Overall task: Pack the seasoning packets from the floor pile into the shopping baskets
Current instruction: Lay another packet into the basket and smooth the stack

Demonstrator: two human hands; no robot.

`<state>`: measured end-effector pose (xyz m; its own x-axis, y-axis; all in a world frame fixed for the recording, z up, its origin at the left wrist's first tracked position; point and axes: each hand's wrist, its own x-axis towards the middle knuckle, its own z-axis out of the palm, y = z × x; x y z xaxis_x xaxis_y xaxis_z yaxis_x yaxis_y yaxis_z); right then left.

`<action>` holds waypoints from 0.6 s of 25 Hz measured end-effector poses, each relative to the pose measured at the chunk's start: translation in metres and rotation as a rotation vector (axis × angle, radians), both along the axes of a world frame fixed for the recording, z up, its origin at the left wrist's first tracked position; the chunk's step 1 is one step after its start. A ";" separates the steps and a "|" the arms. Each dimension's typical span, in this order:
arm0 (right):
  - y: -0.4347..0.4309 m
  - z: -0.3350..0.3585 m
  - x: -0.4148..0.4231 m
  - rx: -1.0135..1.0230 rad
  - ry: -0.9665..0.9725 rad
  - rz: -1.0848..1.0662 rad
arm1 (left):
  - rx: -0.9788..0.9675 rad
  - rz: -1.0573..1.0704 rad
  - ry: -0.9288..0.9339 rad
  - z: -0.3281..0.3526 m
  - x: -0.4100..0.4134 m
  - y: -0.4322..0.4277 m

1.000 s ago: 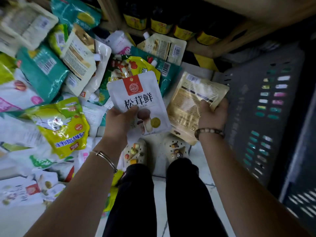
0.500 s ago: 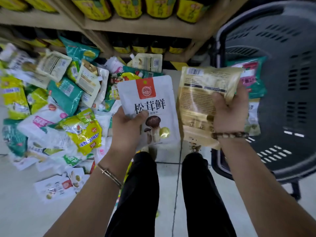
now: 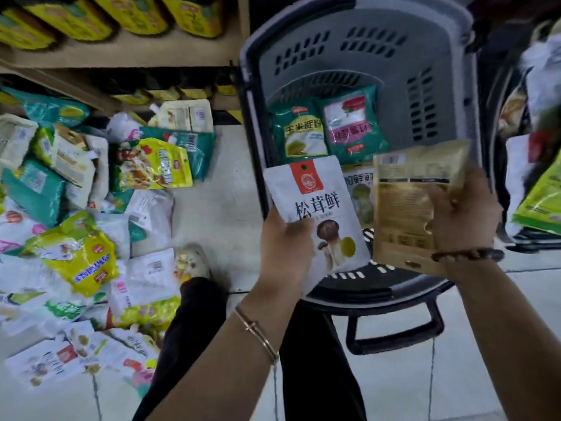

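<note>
A white pouch [image 3: 315, 192] is being pinched by the left hand [image 3: 285, 247], a gold pouch [image 3: 400, 208] by the right hand [image 3: 464, 220], over a slotted basket [image 3: 388, 74].

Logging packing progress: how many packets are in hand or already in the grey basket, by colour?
White packet, in left hand: 1
Gold packet, in right hand: 1
Green packet, in grey basket: 1
Pink-and-teal packet, in basket: 1
Half-hidden pale packet, in basket: 1
Total: 5
</note>
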<state>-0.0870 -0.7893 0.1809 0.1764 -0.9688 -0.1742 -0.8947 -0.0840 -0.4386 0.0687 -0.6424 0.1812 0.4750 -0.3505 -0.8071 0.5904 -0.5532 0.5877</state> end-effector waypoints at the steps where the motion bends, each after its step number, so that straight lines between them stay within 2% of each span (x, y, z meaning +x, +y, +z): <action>1: -0.006 -0.010 -0.011 0.039 0.103 0.055 | 0.051 0.023 0.003 -0.010 -0.014 -0.010; 3: -0.016 -0.030 -0.023 0.134 0.222 0.122 | 0.189 0.069 -0.020 -0.033 -0.035 -0.025; 6: -0.028 -0.061 -0.029 0.261 0.238 0.087 | 0.324 0.136 -0.085 -0.071 -0.054 -0.037; 9: -0.033 -0.095 -0.026 0.356 0.197 0.077 | 0.333 0.139 -0.114 -0.108 -0.064 -0.047; 11: -0.034 -0.121 -0.023 0.397 0.169 0.089 | 0.346 0.185 -0.060 -0.136 -0.068 -0.054; 15: -0.035 -0.173 -0.020 0.426 0.149 0.111 | 0.459 0.191 -0.048 -0.186 -0.068 -0.064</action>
